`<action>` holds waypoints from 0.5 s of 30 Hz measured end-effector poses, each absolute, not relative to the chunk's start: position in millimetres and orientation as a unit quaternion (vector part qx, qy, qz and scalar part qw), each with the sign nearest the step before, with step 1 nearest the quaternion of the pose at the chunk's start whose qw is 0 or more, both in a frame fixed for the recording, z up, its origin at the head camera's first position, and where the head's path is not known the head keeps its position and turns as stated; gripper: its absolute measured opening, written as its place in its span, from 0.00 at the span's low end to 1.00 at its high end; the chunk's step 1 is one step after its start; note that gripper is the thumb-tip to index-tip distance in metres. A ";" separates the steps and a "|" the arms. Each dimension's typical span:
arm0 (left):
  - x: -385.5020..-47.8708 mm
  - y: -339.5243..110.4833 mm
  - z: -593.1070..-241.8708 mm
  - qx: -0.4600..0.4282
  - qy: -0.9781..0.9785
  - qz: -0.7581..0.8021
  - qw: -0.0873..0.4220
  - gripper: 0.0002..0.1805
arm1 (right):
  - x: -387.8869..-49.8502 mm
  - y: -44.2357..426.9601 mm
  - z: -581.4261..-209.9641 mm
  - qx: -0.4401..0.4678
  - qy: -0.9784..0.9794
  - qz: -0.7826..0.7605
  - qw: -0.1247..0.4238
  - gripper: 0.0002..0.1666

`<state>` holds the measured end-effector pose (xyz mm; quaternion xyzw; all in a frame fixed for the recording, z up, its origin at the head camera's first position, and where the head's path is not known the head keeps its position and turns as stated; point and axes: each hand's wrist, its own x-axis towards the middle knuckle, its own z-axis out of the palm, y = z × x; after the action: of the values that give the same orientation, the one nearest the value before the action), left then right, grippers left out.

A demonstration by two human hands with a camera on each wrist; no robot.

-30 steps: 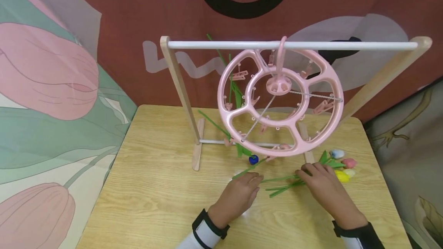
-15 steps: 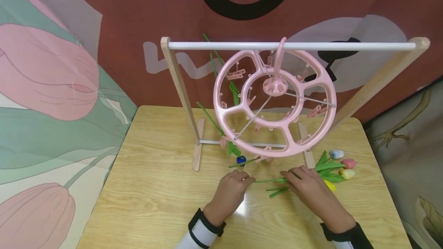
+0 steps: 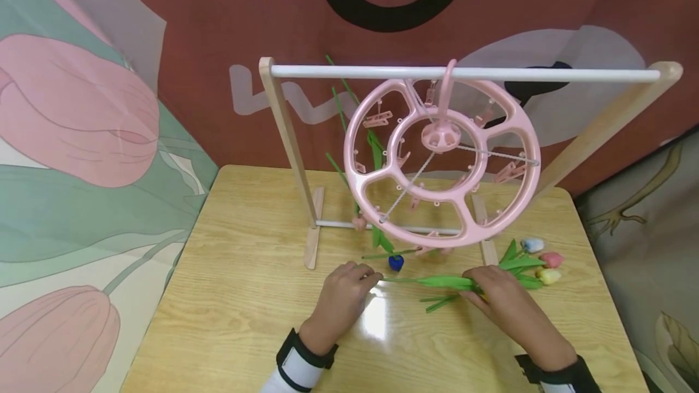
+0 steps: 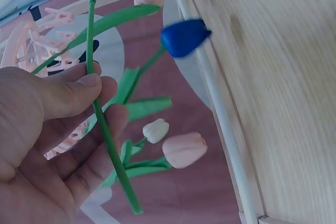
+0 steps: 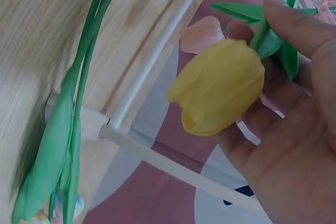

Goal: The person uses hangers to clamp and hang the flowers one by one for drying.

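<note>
Stretched between my hands is a yellow artificial tulip point(image 5: 220, 87). My left hand point(image 3: 341, 302) pinches its green stem point(image 4: 113, 153) between thumb and fingers. At the other end my right hand point(image 3: 513, 311) pinches the stem just below the bloom, thumb against the index finger. Behind the hands hangs a pink round clip hanger point(image 3: 466, 198). Tulips hang upside down from its clips: a blue tulip point(image 4: 184, 38), a pink tulip point(image 4: 185, 149) and a white tulip point(image 4: 156, 130).
Beside my right hand lie loose tulips on the wooden table point(image 3: 235, 296): light blue point(image 3: 532, 244), pink point(image 3: 551, 259) and pale yellow point(image 3: 548, 276). A wooden stand with a white top bar point(image 3: 349, 71) carries the hanger. Printed cloth hangs behind and at the sides.
My left hand has moved left. My right hand went left, then back right, and the yellow tulip's leaf now shows between my hands. The hanger swung left and back.
</note>
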<state>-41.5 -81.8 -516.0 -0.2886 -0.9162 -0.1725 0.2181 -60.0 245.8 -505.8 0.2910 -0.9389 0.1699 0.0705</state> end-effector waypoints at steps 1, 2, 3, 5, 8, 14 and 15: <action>-41.4 -81.9 -515.9 -0.287 -0.917 -0.174 0.216 0.15 | -60.2 245.9 -505.4 0.288 -0.940 0.175 0.063 0.20; -41.1 -81.8 -516.4 -0.284 -0.918 -0.174 0.214 0.15 | -60.4 245.7 -505.1 0.285 -0.939 0.182 0.055 0.19; -40.7 -81.6 -517.0 -0.280 -0.919 -0.174 0.214 0.15 | -60.5 245.2 -505.0 0.284 -0.939 0.190 0.047 0.18; -39.6 -80.8 -518.2 -0.267 -0.922 -0.178 0.218 0.14 | -60.7 244.0 -505.0 0.281 -0.935 0.212 0.031 0.16; -35.3 -78.8 -519.8 -0.246 -0.915 -0.189 0.256 0.09 | -60.3 241.6 -506.2 0.279 -0.930 0.240 0.016 0.15; -24.2 -70.9 -527.2 -0.289 -0.855 -0.279 0.329 0.06 | -60.6 239.0 -510.3 0.297 -0.912 0.279 0.049 0.20; -23.0 -68.8 -530.1 -0.299 -0.849 -0.299 0.316 0.07 | -60.8 238.6 -510.6 0.303 -0.907 0.287 0.056 0.21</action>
<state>-23.0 -68.8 -530.1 -0.2986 -0.8494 -0.2994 0.3157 -60.8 238.6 -510.6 0.3027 -0.9070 0.2873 0.0563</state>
